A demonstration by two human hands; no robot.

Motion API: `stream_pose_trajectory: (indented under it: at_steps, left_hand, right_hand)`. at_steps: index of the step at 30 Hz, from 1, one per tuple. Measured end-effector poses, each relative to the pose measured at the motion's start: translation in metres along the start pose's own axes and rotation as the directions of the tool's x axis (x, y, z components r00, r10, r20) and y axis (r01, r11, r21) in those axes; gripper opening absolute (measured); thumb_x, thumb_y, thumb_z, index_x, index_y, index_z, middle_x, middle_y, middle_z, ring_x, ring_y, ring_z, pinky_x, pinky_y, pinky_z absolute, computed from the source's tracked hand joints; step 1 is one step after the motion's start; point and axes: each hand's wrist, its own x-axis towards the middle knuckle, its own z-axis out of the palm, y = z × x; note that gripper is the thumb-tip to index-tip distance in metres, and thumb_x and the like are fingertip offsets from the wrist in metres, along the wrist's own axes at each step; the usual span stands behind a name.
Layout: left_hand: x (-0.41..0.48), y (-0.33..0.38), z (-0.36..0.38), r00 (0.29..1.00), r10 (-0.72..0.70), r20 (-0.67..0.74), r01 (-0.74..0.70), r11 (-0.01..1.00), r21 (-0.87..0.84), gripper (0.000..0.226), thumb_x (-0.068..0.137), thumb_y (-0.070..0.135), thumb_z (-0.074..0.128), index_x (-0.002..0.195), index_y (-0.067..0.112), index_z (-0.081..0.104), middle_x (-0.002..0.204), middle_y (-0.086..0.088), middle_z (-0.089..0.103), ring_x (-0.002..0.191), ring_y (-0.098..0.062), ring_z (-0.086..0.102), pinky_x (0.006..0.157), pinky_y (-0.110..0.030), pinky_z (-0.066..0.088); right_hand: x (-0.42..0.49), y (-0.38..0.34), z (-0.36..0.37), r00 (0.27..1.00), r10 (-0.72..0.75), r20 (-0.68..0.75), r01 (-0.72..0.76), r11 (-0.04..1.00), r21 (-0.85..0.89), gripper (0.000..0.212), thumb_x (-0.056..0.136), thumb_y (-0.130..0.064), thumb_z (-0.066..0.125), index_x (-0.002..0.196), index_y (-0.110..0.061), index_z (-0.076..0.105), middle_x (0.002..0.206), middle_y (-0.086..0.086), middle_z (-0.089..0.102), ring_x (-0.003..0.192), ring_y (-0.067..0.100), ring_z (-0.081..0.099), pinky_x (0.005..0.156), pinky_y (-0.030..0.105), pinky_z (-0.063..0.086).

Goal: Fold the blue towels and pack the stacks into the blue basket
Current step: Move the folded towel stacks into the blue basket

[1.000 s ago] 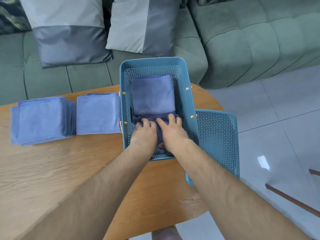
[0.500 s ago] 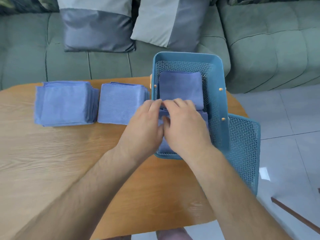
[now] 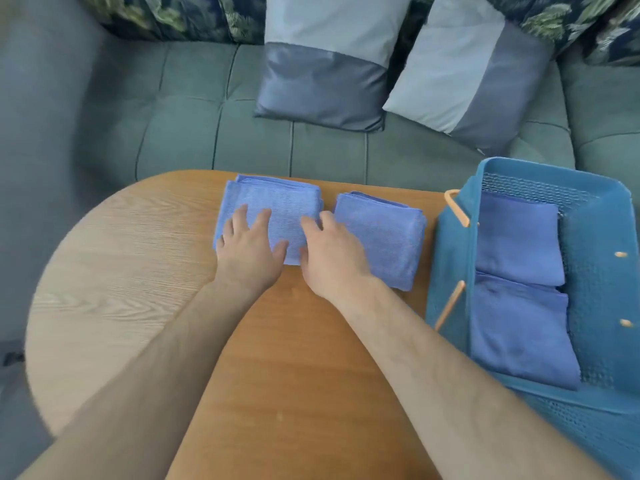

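**A:** How are the arms lying?

**B:** Both bare forearms are reaching forward across the wooden table [image 3: 138, 258]. The left hand [image 3: 247, 251] is lying flat, fingers spread and straight, on top of the left stack [image 3: 280, 206] of folded blue towels. The right hand [image 3: 334, 258] is resting at that same stack's right edge, with the thumb touching its near edge. Blur is hiding whether those fingers are gripping the cloth or only lying on it.

**A:** Where are the other towels sitting?

**B:** The right stack [image 3: 384, 233] is sitting just beside the first, with a narrow gap between them. The blue basket [image 3: 450, 271] is standing at the table's right end, apart from both hands. Inside it, a far pile [image 3: 516, 237] and a near pile [image 3: 519, 327] are lying flat, end to end.

**A:** What is standing around them?

**B:** The right stack is lying between the hands and the basket. A grey-green sofa [image 3: 194, 133] is running behind the table, with a left cushion [image 3: 322, 64] and a right cushion [image 3: 464, 74] leaning on it.
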Motion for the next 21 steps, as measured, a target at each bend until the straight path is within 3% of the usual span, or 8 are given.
stream_pose_trajectory:
  at_steps: [3,8,13,16,19,21]
  left_hand:
    - [0.017,-0.033,0.002,0.996,-0.080,0.037,0.083,0.994,-0.077,0.070,0.094,0.047,0.061,0.154,0.031,0.030,0.160,-0.009,0.019,0.140,-0.038,0.035,0.112,-0.052,0.032]
    - [0.035,-0.062,0.006,0.979,-0.132,0.158,0.169,0.953,-0.251,0.069,0.094,0.046,0.062,0.154,0.036,0.029,0.151,-0.010,0.028,0.130,-0.037,0.045,0.110,-0.048,0.038]
    - [0.043,-0.072,0.003,0.987,-0.103,0.120,0.133,0.953,-0.274,0.060,0.094,0.039,0.064,0.149,0.034,0.039,0.138,-0.013,0.042,0.124,-0.035,0.045,0.106,-0.041,0.037]
    - [0.047,-0.077,-0.003,0.989,-0.092,0.117,0.125,0.940,-0.317,0.055,0.094,0.029,0.064,0.145,0.031,0.046,0.132,-0.013,0.049,0.122,-0.031,0.047,0.102,-0.037,0.040]
    - [0.051,-0.080,-0.012,0.976,-0.114,0.186,0.193,0.850,-0.490,0.047,0.084,0.010,0.060,0.128,0.029,0.059,0.115,0.001,0.063,0.087,-0.013,0.062,0.070,-0.023,0.050]
    - [0.050,-0.081,-0.017,0.963,-0.134,0.234,0.251,0.767,-0.591,0.044,0.078,0.007,0.062,0.116,0.030,0.065,0.098,0.008,0.065,0.061,-0.003,0.058,0.052,-0.017,0.046]
  right_hand:
    - [0.019,-0.024,0.023,0.997,0.072,0.021,-0.073,0.996,0.043,0.045,0.102,-0.028,0.051,0.144,-0.016,0.040,0.146,0.015,0.034,0.113,0.035,0.055,0.085,0.042,0.048]
    - [0.032,-0.043,0.048,0.977,0.205,0.063,-0.209,0.977,0.052,0.042,0.105,-0.035,0.047,0.144,-0.020,0.041,0.165,0.018,0.004,0.117,0.038,0.051,0.091,0.042,0.048]
    - [0.037,-0.052,0.052,0.952,0.299,-0.071,-0.285,0.944,0.164,0.028,0.104,-0.024,0.051,0.130,-0.018,0.057,0.159,0.018,0.017,0.122,0.037,0.046,0.098,0.043,0.046]
    - [0.038,-0.055,0.049,0.923,0.384,-0.019,-0.355,0.871,0.340,0.031,0.099,-0.016,0.055,0.128,-0.021,0.064,0.145,0.015,0.029,0.120,0.039,0.051,0.102,0.044,0.046]
    - [0.039,-0.052,0.042,0.913,0.403,0.069,-0.391,0.811,0.435,0.043,0.095,-0.012,0.053,0.135,-0.026,0.062,0.137,0.012,0.036,0.117,0.039,0.054,0.101,0.044,0.048]
    - [0.035,-0.050,0.036,0.930,0.362,0.069,-0.358,0.842,0.403,0.051,0.093,-0.012,0.052,0.142,-0.027,0.055,0.140,0.007,0.036,0.120,0.035,0.052,0.102,0.042,0.047]
